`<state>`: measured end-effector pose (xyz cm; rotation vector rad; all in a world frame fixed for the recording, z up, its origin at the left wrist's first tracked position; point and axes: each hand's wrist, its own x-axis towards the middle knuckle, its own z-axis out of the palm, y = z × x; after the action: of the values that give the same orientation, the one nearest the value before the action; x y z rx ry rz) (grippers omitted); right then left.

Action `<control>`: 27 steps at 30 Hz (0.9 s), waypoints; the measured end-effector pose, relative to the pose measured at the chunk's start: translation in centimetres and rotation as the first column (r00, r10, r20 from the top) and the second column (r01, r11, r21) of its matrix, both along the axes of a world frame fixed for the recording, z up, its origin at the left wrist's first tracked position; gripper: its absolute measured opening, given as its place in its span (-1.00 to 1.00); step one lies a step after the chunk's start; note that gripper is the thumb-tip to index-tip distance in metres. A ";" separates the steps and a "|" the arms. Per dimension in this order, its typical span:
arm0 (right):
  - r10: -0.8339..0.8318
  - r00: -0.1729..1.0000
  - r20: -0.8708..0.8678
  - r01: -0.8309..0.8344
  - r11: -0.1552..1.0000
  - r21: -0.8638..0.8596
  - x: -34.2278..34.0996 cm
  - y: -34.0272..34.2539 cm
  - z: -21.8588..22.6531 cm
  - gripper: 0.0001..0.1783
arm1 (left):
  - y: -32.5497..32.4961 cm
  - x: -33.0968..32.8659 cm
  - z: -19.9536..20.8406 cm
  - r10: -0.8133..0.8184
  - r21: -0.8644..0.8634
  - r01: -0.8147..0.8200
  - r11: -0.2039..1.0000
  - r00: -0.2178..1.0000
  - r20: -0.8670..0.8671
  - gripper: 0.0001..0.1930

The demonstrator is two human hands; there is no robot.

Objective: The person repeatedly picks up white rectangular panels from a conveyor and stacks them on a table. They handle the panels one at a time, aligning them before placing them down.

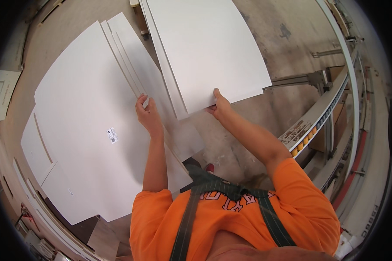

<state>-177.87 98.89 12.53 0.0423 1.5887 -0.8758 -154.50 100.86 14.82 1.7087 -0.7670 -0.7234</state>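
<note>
My right hand (221,106) grips the near edge of a white panel (204,48), thumb on top and fingers underneath. Another white panel's edge shows along the left side of this one. My left hand (148,116) is at the long edge of a large white panel (78,113) on the left, its fingers half curled and the thumb apart from them. Whether those fingertips press on the edge or hover just over it, I cannot tell. A small printed label (112,135) sticks to the large panel's face.
On the right runs a metal conveyor frame (313,117) with yellow rollers (306,140). A bracketed metal arm (309,79) sticks out from it toward the panel. More white boards (35,148) lie at the far left. Concrete floor (287,39) shows behind the panels.
</note>
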 end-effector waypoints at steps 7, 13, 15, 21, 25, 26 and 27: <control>0.146 0.985 -0.091 -0.143 0.989 0.029 0.2 -1.0 0.4 -0.43 | 2.5 -1.0 -0.8 -0.036 0.054 0.033 0.998 0.998 0.045 -0.76; 0.761 -0.145 -0.632 -0.813 0.272 0.515 -4.3 -1.4 4.9 -0.60 | 3.9 -2.8 -0.2 -0.146 0.052 0.143 0.988 0.987 0.060 -0.77; 0.737 0.378 -0.561 -0.772 0.585 0.249 -4.4 -0.4 6.7 -0.57 | 4.3 -3.6 -0.2 -0.205 0.046 0.201 0.979 0.973 0.106 -0.77; 0.668 -0.068 -0.741 -0.967 0.139 0.214 -3.1 13.7 15.7 -0.53 | 6.5 -7.2 0.2 -0.430 0.094 0.420 0.903 0.877 0.214 -0.75; 0.620 0.066 -0.782 -0.994 0.105 0.000 -6.6 26.6 21.4 -0.62 | 9.5 -11.6 2.9 -0.489 0.032 0.490 0.871 0.859 0.155 -0.76; 0.620 0.125 -0.774 -0.976 0.215 0.014 -8.7 29.2 22.0 -0.63 | 10.8 -13.0 4.0 -0.513 0.034 0.513 0.858 0.849 0.128 -0.76; 0.605 0.193 -0.772 -0.951 0.308 0.003 -10.8 32.3 22.3 -0.64 | 12.1 -14.7 5.2 -0.538 -0.053 0.545 0.837 0.837 0.100 -0.76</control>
<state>-188.62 131.19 34.81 -1.6040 1.5853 -0.3228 -169.19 112.99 20.02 1.4562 -1.3527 -0.9941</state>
